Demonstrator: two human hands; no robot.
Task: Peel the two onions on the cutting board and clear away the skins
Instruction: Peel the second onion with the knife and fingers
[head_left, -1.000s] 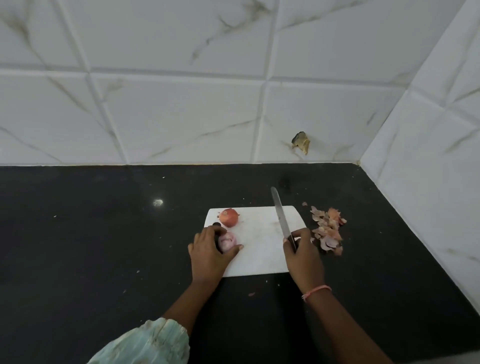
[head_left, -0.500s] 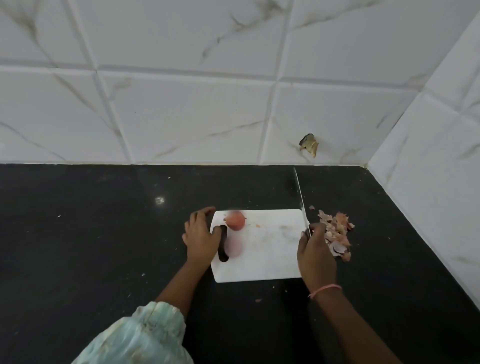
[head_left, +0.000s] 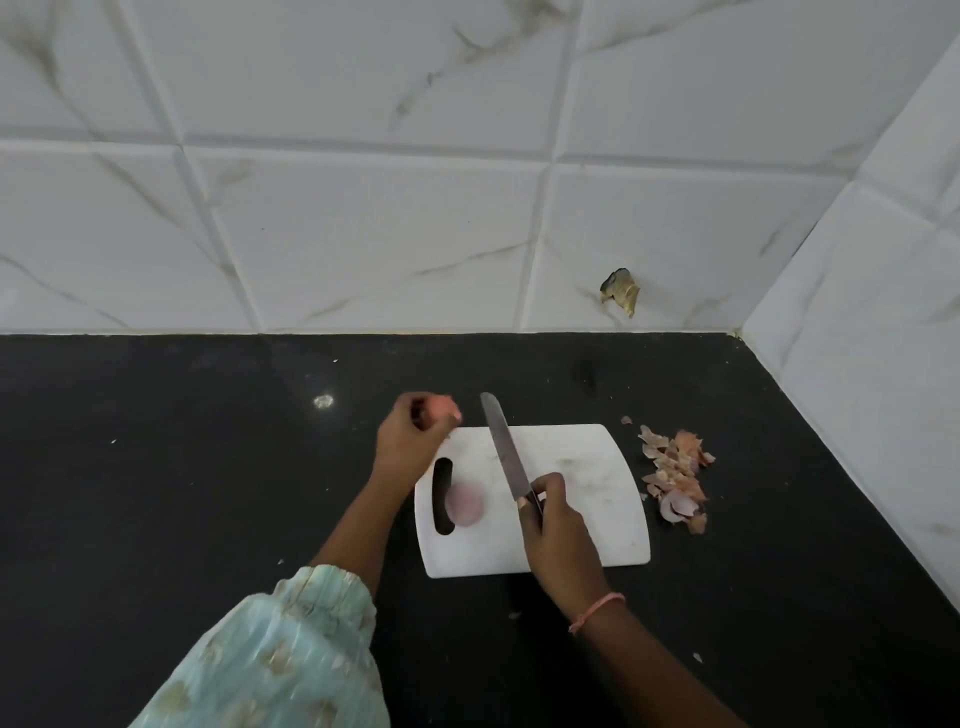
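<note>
A white cutting board (head_left: 597, 519) lies on the black counter. A pale, peeled onion (head_left: 466, 503) rests on its left side beside the handle slot. My left hand (head_left: 410, 441) grips the orange, unpeeled onion (head_left: 441, 405), raised just past the board's far left corner. My right hand (head_left: 558, 530) holds a knife (head_left: 504, 452) by its handle over the board's middle, with the blade pointing away toward the wall. A heap of onion skins (head_left: 675, 478) sits on the counter just right of the board.
The black counter (head_left: 208, 493) ends at white tiled walls behind and to the right. A brownish scrap (head_left: 621, 296) sticks to the back wall tile. Small skin bits (head_left: 514, 616) lie in front of the board.
My left hand left the peeled onion and picked up the unpeeled one from the board. My right hand brought the knife from the board's right edge to its middle.
</note>
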